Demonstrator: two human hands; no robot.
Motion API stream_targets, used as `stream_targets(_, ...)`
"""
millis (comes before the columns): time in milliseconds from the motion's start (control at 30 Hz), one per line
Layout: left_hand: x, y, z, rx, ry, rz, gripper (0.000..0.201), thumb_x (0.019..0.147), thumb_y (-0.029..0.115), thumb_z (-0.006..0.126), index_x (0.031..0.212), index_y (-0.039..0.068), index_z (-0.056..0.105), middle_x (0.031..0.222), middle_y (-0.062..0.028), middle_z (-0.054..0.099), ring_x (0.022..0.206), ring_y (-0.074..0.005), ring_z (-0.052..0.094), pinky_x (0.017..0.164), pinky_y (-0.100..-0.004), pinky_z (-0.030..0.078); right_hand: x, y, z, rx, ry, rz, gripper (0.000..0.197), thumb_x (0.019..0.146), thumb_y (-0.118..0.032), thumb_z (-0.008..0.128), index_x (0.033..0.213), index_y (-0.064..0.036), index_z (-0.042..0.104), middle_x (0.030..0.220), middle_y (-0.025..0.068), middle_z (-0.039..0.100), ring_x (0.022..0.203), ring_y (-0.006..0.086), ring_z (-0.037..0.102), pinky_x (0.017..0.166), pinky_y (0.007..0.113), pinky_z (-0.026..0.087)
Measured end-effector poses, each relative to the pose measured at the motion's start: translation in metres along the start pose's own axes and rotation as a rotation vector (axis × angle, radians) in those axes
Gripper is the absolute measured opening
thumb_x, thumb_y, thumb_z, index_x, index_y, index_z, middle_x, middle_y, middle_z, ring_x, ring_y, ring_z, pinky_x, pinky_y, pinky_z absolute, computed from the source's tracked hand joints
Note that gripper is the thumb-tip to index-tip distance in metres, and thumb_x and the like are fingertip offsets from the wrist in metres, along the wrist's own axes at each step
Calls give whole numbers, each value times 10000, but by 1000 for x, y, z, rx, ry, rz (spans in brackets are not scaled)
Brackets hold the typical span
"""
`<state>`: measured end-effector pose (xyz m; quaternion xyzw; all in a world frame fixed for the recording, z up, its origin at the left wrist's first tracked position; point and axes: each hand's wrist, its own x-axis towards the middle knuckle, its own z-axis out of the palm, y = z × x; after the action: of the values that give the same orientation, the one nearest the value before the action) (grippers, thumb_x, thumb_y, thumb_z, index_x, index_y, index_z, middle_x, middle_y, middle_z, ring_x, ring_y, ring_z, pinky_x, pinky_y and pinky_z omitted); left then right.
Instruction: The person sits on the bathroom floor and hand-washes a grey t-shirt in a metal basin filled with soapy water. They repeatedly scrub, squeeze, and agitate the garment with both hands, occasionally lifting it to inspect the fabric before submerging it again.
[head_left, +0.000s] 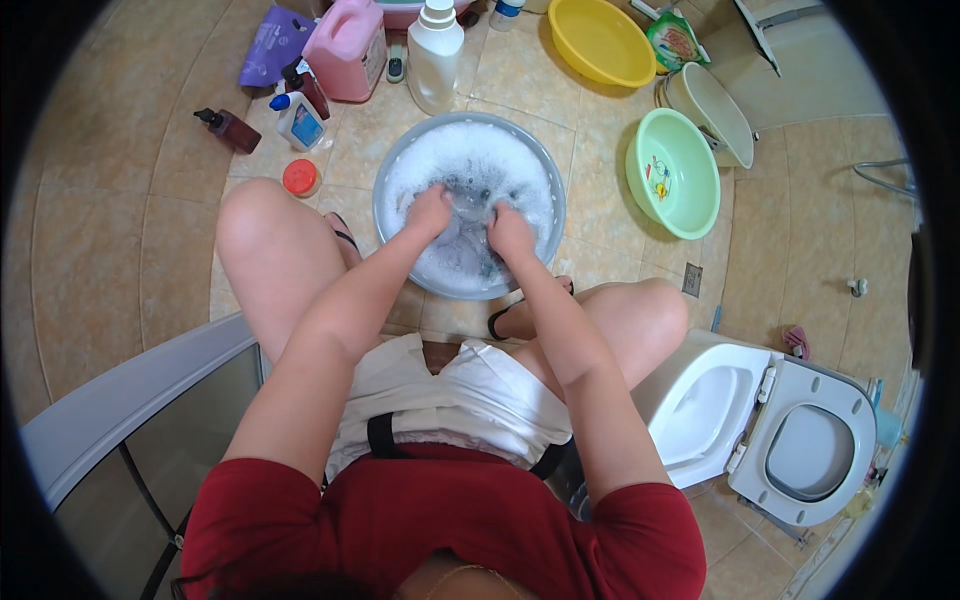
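A round grey basin [379, 205] full of white suds [465, 145] stands on the floor between my feet. Both my arms reach down into it. My left hand [430, 212] is in the suds left of the middle, its fingers curled and partly under the foam. Across from it, my right hand [510, 232] is also curled, with its fingertips dipped in the water. Between the two hands lies what looks like dark grey wet cloth [470, 225], mostly covered by water and bubbles. My fingers appear closed on it, though the exact grip is hidden.
Beyond the basin stand a white bottle [435, 60], a pink jug [345, 50], a blue-capped bottle [298, 122] and a red-lidded jar [300, 178]. A green basin [674, 175] and a yellow basin [602, 42] are at right. A toilet [705, 405] stands beside my right knee.
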<state>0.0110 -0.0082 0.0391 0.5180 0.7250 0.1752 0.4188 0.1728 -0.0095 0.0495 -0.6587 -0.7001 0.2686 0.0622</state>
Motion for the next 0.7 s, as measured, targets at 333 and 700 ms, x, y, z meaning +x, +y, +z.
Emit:
stream_targets(333,-18,51,-26,-1140,-147,-381,407,937,371,412,1058,-5,511,948,-117,563,814,-204,542,704,-363,446,-38,-97,-41,470,189,-148,267,848,-285,497,845,-45,616,727,232,598,708,397,590,639,457,460)
stream_targets(700,-21,64,-15,-1029,-39,-71,334,925,304,447,842,12,587,704,-32,543,657,-113,483,612,-316,411,-28,-91,-55,483,355,-112,342,891,-294,429,950,-27,635,719,229,603,670,413,583,619,448,463)
